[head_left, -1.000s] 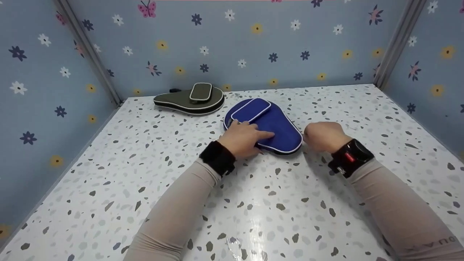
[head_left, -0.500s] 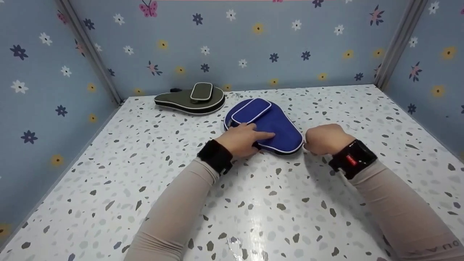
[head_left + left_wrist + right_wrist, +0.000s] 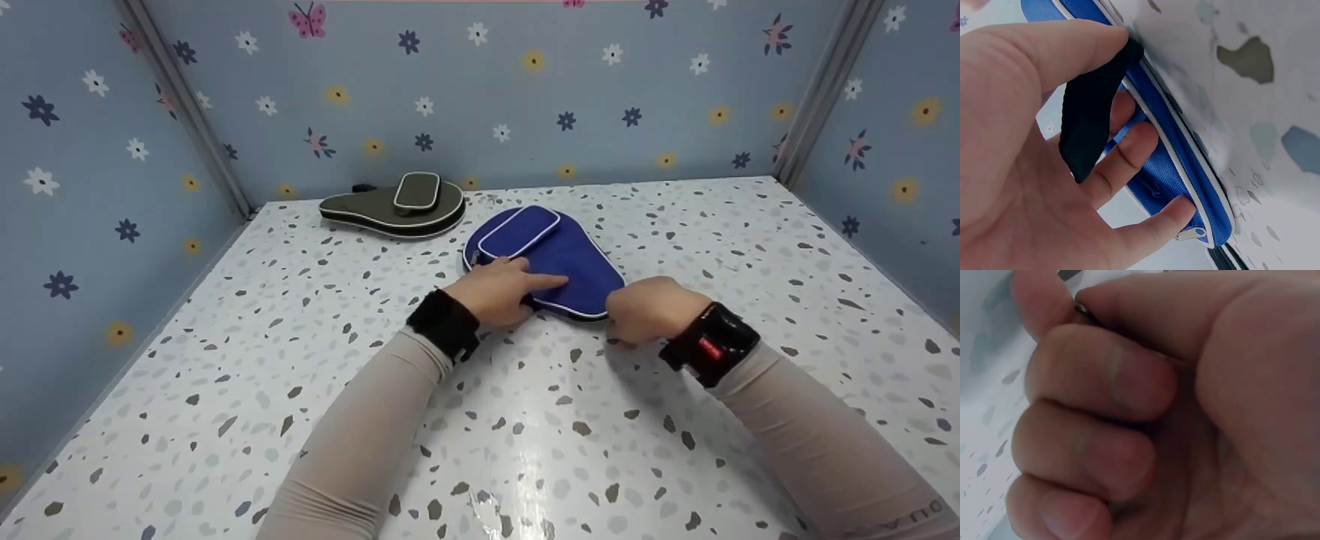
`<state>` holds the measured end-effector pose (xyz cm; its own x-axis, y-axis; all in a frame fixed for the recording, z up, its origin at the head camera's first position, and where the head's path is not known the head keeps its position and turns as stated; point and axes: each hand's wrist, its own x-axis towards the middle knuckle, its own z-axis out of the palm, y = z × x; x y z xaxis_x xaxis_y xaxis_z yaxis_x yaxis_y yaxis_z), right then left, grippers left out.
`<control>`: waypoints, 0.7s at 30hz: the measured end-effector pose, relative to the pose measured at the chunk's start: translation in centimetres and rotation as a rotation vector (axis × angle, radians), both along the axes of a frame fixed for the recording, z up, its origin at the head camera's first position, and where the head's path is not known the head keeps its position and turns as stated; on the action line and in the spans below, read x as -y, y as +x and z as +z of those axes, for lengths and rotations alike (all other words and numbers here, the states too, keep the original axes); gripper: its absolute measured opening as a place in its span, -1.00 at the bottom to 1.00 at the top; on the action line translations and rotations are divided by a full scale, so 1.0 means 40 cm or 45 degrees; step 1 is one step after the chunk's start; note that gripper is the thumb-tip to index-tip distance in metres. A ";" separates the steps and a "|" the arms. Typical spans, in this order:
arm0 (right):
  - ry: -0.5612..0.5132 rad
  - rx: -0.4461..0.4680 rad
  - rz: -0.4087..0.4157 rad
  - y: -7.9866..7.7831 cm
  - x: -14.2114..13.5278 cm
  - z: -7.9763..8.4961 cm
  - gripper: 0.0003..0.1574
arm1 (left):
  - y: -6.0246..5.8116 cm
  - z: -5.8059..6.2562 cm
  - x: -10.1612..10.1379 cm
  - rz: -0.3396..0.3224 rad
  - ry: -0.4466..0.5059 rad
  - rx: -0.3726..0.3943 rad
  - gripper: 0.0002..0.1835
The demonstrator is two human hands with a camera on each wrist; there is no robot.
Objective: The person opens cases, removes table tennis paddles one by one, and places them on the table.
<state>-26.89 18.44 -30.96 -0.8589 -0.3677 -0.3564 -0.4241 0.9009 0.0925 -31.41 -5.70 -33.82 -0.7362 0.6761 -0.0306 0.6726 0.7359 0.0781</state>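
A blue table tennis bat case (image 3: 581, 259) with white piping lies flat on the speckled table, its narrow end toward the right. My left hand (image 3: 499, 291) holds its near edge, index finger stretched over the top. In the left wrist view, the thumb presses a black strap (image 3: 1086, 121) against the case's side while the other fingers bend over the fabric. A small zipper pull (image 3: 1189, 233) shows beside them. At the narrow end, my right hand (image 3: 651, 309) pinches a small metal zipper pull (image 3: 1081, 308), mostly hidden between thumb and curled index finger.
An olive-green bat case (image 3: 367, 208) with a small pocket rests at the back left, near the flowered wall panel (image 3: 480, 90). Similar panels stand on both sides of the white speckled table (image 3: 300, 337).
My right hand has come round the narrow end of the blue case, toward me and to the left. The left hand has drawn slightly back from the pocket; the case is nearly still.
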 end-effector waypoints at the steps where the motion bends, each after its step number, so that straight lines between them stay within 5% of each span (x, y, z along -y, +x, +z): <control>1: 0.002 -0.002 0.008 0.001 0.003 -0.001 -0.69 | 0.000 0.000 0.000 -0.002 0.003 0.000 -0.24; 21: -0.148 -0.235 0.073 0.022 0.065 -0.047 -0.73 | 0.000 0.002 0.000 -0.006 0.011 0.025 -0.21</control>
<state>-25.99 15.83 -32.85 -0.8821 -0.4475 -0.1473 -0.4606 0.8849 0.0701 -31.40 -5.69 -33.72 -0.7323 0.6799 -0.0392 0.6743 0.7320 0.0978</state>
